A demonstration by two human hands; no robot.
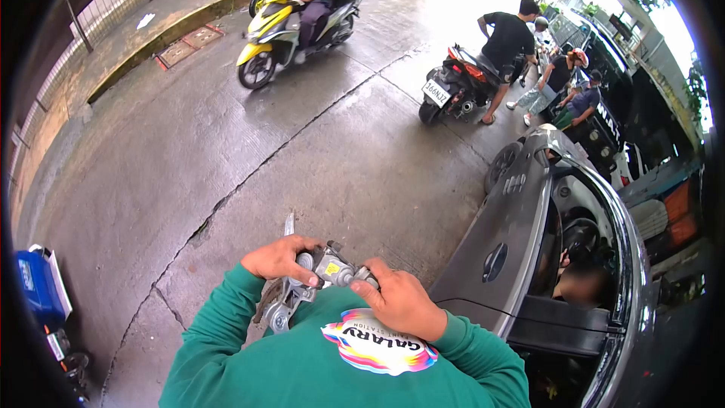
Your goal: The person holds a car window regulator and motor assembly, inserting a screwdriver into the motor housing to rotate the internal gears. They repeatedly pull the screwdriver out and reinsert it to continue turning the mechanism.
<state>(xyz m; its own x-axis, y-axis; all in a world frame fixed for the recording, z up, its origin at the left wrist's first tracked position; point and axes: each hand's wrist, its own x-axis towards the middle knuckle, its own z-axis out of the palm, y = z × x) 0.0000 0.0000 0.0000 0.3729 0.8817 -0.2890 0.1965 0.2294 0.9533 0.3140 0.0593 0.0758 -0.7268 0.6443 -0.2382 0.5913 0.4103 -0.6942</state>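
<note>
Both hands hold a car window regulator (279, 316) in front of my chest, with its grey motor (333, 267) carrying a small yellow label. My left hand (281, 260) grips the metal arm side, thumb over the top. My right hand (402, 298) is closed around the motor's rounded end, its fingers curled over it. A thin metal arm sticks up beyond my left hand, and a bracket with a round plate hangs below it. My green sleeves and printed shirt (302, 366) are close behind the part, and partly hide its lower end.
To my right stands a dark car (483, 249) with a person inside. A rider on a yellow scooter (291, 30) is on the wet concrete road (174, 159). Ahead, a person straddles a black scooter (457, 83), with several people beyond. A blue container (39, 287) is at left.
</note>
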